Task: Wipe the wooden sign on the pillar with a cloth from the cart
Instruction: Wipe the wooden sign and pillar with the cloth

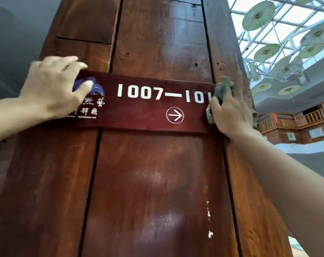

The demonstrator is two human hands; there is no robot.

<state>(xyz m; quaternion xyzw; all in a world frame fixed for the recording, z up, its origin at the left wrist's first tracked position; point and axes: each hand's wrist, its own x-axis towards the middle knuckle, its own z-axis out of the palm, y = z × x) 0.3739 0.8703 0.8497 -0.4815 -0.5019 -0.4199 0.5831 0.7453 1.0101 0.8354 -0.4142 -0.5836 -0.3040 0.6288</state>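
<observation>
The right hand [231,112] presses a cloth [223,88] on the sign's [142,110] right end; its length runs leftward toward the flat, open left hand [53,86].

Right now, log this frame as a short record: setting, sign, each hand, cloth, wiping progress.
setting: wooden pillar seen from below, paper parasols hung under a glass roof
sign: dark red board on the pillar, reads 1007—101, arrow pointing right
left hand: bare, braced on the sign's left end, over the logo
right hand: pressing the cloth on the sign's right end
cloth: grey-green, bunched
wiping progress: under way at the right end
</observation>
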